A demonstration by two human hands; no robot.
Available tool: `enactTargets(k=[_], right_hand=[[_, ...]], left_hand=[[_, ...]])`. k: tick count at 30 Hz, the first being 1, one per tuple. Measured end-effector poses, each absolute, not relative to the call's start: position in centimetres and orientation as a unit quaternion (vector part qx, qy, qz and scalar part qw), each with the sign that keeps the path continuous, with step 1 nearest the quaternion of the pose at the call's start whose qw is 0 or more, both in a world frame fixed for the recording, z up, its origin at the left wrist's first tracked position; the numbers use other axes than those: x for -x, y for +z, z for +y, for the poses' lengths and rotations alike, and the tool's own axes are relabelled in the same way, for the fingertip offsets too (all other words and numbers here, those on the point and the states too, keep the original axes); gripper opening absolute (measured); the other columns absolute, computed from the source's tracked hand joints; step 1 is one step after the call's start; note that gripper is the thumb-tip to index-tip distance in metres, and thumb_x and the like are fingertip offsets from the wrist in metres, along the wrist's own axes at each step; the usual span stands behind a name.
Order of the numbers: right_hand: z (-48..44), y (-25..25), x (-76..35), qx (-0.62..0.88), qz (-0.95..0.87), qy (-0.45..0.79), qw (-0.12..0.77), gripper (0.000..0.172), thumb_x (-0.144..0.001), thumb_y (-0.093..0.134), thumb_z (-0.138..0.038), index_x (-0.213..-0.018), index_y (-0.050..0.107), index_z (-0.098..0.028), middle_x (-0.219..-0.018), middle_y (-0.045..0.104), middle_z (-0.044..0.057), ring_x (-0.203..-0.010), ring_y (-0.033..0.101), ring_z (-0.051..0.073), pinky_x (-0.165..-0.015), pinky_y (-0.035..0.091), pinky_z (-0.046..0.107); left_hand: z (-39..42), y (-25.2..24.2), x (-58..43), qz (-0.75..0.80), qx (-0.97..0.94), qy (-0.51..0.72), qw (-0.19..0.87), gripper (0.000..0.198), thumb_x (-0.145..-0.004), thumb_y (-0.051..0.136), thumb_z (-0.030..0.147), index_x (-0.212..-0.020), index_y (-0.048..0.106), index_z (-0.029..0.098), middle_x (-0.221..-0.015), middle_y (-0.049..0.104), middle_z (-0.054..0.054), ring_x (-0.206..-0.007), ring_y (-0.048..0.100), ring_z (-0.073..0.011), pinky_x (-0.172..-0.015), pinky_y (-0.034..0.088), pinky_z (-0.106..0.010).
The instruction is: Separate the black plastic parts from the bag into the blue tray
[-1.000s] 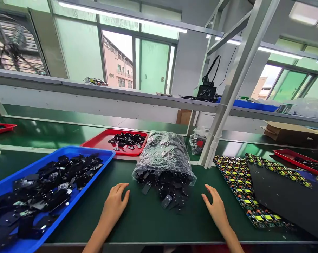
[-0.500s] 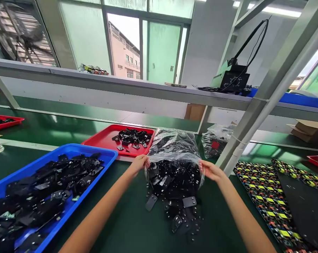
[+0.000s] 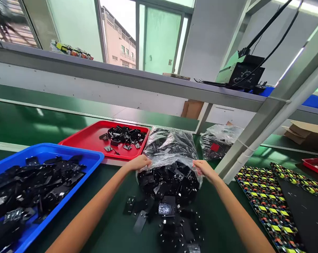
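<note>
A clear plastic bag [image 3: 172, 140] full of small black parts lies on the green bench, its mouth facing me. My left hand [image 3: 138, 163] pinches the left side of the bag's rim, and my right hand [image 3: 205, 170] grips the right side. Black parts [image 3: 172, 207] spill out of the mouth onto the bench between my forearms; some are blurred. To the left, a blue tray [image 3: 91, 165] holds many black parts. Behind it, a red tray [image 3: 82, 137] carries a smaller heap of black pieces.
A second clear bag [image 3: 219, 140] sits behind a slanted metal post [image 3: 264, 130]. At right lie circuit boards [image 3: 269, 203] with yellow components. A shelf [image 3: 122, 77] crosses above the bench, bearing a black and green device [image 3: 240, 73]. Cardboard [image 3: 309, 135] lies far right.
More black parts have come out of the bag and spread toward me and to the left. Both hands still hold the rim, slightly further left in view. The camera view has shifted.
</note>
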State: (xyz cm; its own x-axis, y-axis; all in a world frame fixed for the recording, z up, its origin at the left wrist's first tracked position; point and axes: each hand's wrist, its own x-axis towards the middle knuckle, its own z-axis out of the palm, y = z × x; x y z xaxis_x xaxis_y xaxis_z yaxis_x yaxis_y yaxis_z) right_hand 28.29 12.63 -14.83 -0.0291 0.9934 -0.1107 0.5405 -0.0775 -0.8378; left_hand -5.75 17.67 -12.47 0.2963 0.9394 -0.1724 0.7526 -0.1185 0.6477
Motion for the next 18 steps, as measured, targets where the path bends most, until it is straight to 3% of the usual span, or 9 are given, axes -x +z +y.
enactTargets(k=[4, 8, 14, 16, 18], right_hand=[[14.8, -15.9, -26.8, 0.714, -0.594, 0.228, 0.292, 0.035, -0.083, 0.047, -0.040, -0.054, 0.043, -0.019, -0.049, 0.036, -0.003, -0.050, 0.040, 0.012, -0.050, 0.027, 0.023], [14.3, -16.5, -25.7, 0.752, -0.585, 0.150, 0.263, 0.030, -0.082, 0.050, -0.035, -0.057, 0.042, -0.020, -0.053, 0.044, 0.000, -0.060, 0.049, 0.018, -0.055, 0.027, 0.026], [11.7, -15.9, -25.9, 0.724, -0.614, 0.161, 0.268, 0.011, -0.078, 0.054, -0.031, -0.076, 0.053, -0.020, -0.060, 0.053, 0.000, -0.061, 0.054, 0.018, -0.060, 0.035, 0.027], [10.7, -14.7, -26.6, 0.695, -0.636, 0.176, 0.286, 0.014, -0.074, 0.057, -0.031, -0.082, 0.056, -0.019, -0.069, 0.058, 0.001, -0.063, 0.055, 0.018, -0.063, 0.040, 0.028], [9.2, -12.6, -27.1, 0.663, -0.657, 0.181, 0.311, 0.020, -0.075, 0.054, -0.033, -0.089, 0.058, -0.019, -0.085, 0.062, 0.005, -0.073, 0.056, 0.018, -0.070, 0.043, 0.030]], left_hand=[[19.0, -13.5, 4.2, 0.639, -0.719, 0.160, 0.222, 0.044, -0.081, 0.037, 0.050, -0.056, 0.053, 0.017, -0.061, 0.058, -0.007, -0.071, 0.059, -0.0235, -0.060, 0.037, -0.028], [18.2, -14.2, 4.0, 0.677, -0.708, 0.126, 0.157, 0.046, -0.084, 0.034, 0.050, -0.062, 0.057, 0.016, -0.074, 0.064, -0.015, -0.082, 0.062, -0.0297, -0.068, 0.041, -0.034], [15.6, -13.9, 5.6, 0.676, -0.717, 0.115, 0.128, 0.039, -0.086, 0.036, 0.046, -0.083, 0.059, 0.014, -0.081, 0.066, -0.014, -0.081, 0.063, -0.0281, -0.069, 0.044, -0.034], [14.5, -13.2, 6.4, 0.663, -0.725, 0.133, 0.136, 0.034, -0.084, 0.040, 0.043, -0.087, 0.059, 0.014, -0.081, 0.066, -0.011, -0.079, 0.063, -0.0253, -0.069, 0.045, -0.032], [12.8, -11.8, 6.5, 0.652, -0.728, 0.171, 0.128, 0.034, -0.083, 0.042, 0.039, -0.097, 0.057, 0.012, -0.095, 0.065, -0.013, -0.090, 0.061, -0.0256, -0.075, 0.045, -0.033]])
